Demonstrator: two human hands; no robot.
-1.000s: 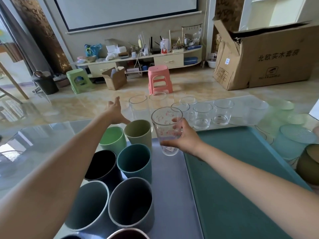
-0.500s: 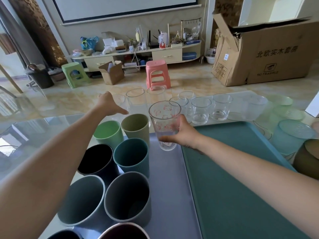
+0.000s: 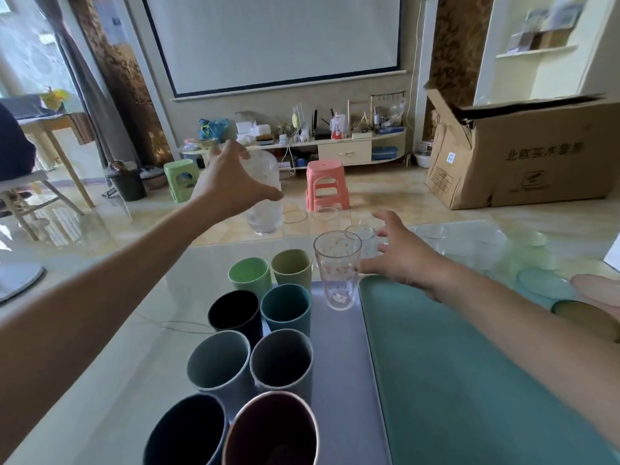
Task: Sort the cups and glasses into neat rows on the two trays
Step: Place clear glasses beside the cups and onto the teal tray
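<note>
Your left hand [image 3: 231, 182] is clamped around a clear textured glass [image 3: 265, 196], lifted off the desk [image 3: 110, 330] at about 11 o'clock from the trays. Your right hand [image 3: 399, 256] hangs spread, fingers apart, holding nothing, its thumb just beside a printed glass [image 3: 337, 268].

That printed glass stands upright and empty at the far right corner of the grey tray [image 3: 339, 374]. On the same tray, two rows of coloured cups, all upright and empty: green cup [image 3: 250, 275], olive cup [image 3: 291, 266], black cup [image 3: 235, 313], teal cup [image 3: 286, 308], more behind toward 6 o'clock.

The teal tray [image 3: 469, 380], at 3 o'clock from the grey one and touching it, carries no cups.

Loose clear glasses [image 3: 360, 234] stand on the desk at 12 to 1 o'clock, beyond the trays.
</note>
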